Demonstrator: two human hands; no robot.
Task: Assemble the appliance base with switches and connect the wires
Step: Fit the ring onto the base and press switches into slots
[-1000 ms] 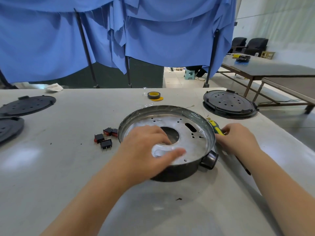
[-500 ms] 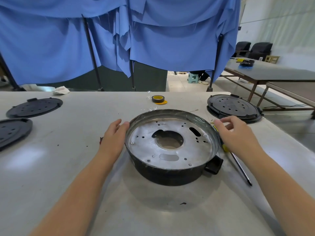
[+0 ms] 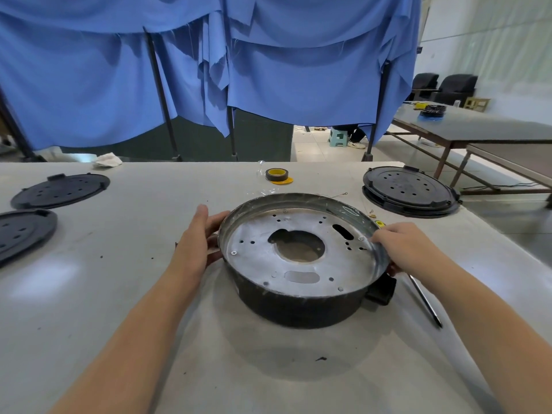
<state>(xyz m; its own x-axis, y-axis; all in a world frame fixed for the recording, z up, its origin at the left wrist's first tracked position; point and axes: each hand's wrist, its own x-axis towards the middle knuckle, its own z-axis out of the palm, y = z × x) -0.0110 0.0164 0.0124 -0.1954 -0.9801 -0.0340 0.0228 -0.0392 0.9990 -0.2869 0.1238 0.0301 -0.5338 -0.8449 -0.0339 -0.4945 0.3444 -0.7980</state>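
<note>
Blue cloth hangs behind a pale worktable (image 3: 119, 294), and two black perforated discs (image 3: 59, 189) lie at its far left, well apart from your work. Your left hand (image 3: 194, 243) lies flat against the left wall of the appliance base (image 3: 298, 300), fingers straight and together. The base sits at the table's centre, open side up; inside it you have only a bare metal plate with a round centre hole, a slot and small screw holes. No switches or wires are fitted in it that I can see.

Your right hand (image 3: 403, 249) curls its fingers over the right rim, thumb outside. That rim looks thin, so a quick turn could nick your fingertips. A screwdriver (image 3: 424, 300) lies just beside the base under your right wrist; rotating the base could knock it off the edge. A tape roll (image 3: 277, 175) and stacked black covers (image 3: 409, 191) sit farther back.
</note>
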